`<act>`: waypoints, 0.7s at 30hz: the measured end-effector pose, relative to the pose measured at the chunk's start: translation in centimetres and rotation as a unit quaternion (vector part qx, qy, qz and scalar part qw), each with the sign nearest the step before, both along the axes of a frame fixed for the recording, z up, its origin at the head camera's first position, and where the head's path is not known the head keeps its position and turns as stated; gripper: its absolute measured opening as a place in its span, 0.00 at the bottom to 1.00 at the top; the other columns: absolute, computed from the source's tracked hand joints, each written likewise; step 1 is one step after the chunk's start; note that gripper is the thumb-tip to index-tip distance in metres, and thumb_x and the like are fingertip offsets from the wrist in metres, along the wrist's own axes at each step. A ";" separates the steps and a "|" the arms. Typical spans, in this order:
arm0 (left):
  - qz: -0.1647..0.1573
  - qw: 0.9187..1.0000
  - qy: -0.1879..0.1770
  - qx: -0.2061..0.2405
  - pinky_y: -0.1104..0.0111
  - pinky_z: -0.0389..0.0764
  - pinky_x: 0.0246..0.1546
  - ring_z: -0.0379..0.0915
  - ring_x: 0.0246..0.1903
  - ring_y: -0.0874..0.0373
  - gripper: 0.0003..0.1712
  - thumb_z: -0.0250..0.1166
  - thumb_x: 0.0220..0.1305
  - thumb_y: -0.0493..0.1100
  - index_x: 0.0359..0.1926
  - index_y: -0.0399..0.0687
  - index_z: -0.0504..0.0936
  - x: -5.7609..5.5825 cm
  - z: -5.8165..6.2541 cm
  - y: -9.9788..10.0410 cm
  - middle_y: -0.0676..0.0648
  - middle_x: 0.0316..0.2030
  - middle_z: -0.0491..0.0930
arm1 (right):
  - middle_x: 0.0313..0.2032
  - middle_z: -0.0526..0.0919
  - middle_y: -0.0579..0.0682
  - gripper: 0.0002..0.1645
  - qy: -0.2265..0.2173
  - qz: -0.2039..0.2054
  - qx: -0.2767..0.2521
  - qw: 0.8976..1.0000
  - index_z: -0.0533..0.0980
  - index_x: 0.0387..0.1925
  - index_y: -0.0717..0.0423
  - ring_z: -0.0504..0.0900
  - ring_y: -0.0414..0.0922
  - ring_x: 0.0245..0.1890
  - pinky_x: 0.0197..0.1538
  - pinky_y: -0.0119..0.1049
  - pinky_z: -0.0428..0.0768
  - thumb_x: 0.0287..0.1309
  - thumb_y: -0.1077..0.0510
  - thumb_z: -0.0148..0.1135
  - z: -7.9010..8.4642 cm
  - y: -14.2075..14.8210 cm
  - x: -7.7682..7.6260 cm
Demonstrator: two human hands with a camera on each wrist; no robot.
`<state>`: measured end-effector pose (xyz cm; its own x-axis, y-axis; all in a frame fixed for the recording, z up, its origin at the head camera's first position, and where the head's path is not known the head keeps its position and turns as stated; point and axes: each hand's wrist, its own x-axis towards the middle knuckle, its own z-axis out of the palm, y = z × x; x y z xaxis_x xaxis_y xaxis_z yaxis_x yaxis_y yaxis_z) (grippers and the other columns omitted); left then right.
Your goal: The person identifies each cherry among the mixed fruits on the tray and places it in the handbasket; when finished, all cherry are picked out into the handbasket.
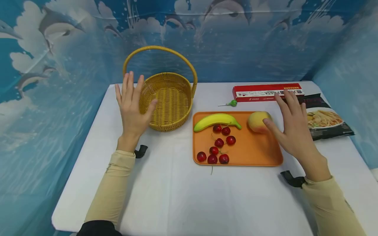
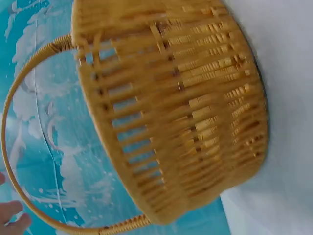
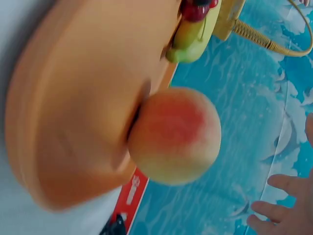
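My left hand (image 1: 132, 106) is raised with its fingers straight, overlapping the left side of the yellow wicker basket (image 1: 166, 126) in the head view. The left wrist view is filled by the woven basket wall (image 2: 171, 107) and its arched handle. On the right, my other hand (image 1: 295, 131) hovers by the right end of the orange tray (image 1: 254, 154), fingers spread and holding nothing. Closest to it is a peach (image 1: 258, 122), which sits on the tray. A banana (image 1: 217, 121) lies along the tray's far left, and several dark red cherries (image 1: 223, 159) are scattered below it.
Behind the tray lie a red pasta box (image 1: 265, 88) and a green lollipop (image 1: 233, 103). A black noodle packet (image 1: 327, 119) rests at the table's right edge. The white table (image 1: 189, 196) stands against a blue dolphin-print curtain (image 1: 251, 49).
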<state>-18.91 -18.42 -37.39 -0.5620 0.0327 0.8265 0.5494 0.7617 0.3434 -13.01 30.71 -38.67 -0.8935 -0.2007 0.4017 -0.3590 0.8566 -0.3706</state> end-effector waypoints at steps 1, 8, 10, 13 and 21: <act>0.004 1.000 0.014 0.021 0.44 0.36 0.83 0.52 0.82 0.45 0.40 0.59 0.74 0.66 0.76 0.48 0.72 -0.2 0.0 -0.2 0.42 0.80 0.63 | 0.85 0.48 0.56 0.52 0.002 0.004 -0.004 1.000 0.54 0.84 0.50 0.42 0.57 0.85 0.81 0.68 0.32 0.71 0.29 0.55 -0.1 -0.1 0.2; 0.052 0.989 0.047 0.131 0.53 0.44 0.84 0.58 0.79 0.49 0.37 0.62 0.73 0.59 0.74 0.44 0.74 -1.3 -1.0 -2.2 0.44 0.77 0.69 | 0.84 0.52 0.54 0.56 -0.016 0.022 -0.030 0.999 0.53 0.84 0.42 0.51 0.59 0.83 0.78 0.72 0.50 0.63 0.45 0.73 -0.2 -1.5 1.2; 0.050 0.984 0.031 0.166 0.56 0.50 0.83 0.59 0.79 0.53 0.36 0.62 0.73 0.53 0.76 0.41 0.70 -1.3 -1.3 -2.6 0.44 0.77 0.69 | 0.83 0.56 0.55 0.60 -0.033 0.025 -0.049 0.998 0.51 0.85 0.38 0.55 0.60 0.82 0.75 0.74 0.56 0.60 0.50 0.76 -0.4 -2.2 1.5; 0.031 0.973 -0.019 0.230 0.63 0.54 0.81 0.59 0.79 0.57 0.36 0.62 0.74 0.44 0.78 0.37 0.65 -0.8 -1.4 -2.8 0.43 0.77 0.67 | 0.81 0.60 0.56 0.63 -0.051 0.032 -0.064 0.996 0.50 0.85 0.37 0.60 0.62 0.79 0.71 0.75 0.63 0.56 0.54 0.79 -0.7 -3.2 2.0; -0.041 0.923 -0.229 0.308 0.63 0.49 0.83 0.51 0.82 0.58 0.40 0.59 0.78 0.44 0.83 0.43 0.54 -0.2 -3.2 -3.7 0.45 0.82 0.58 | 0.79 0.64 0.56 0.59 -0.088 0.075 -0.047 0.992 0.57 0.83 0.41 0.64 0.62 0.77 0.68 0.74 0.68 0.56 0.56 0.79 -2.1 -5.7 2.7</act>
<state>-19.15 -22.17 -40.62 -0.8732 -0.3056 0.3796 0.2873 0.3064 0.9075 -10.26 25.05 -40.81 -0.9144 -0.3059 0.2649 -0.4024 0.7570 -0.5148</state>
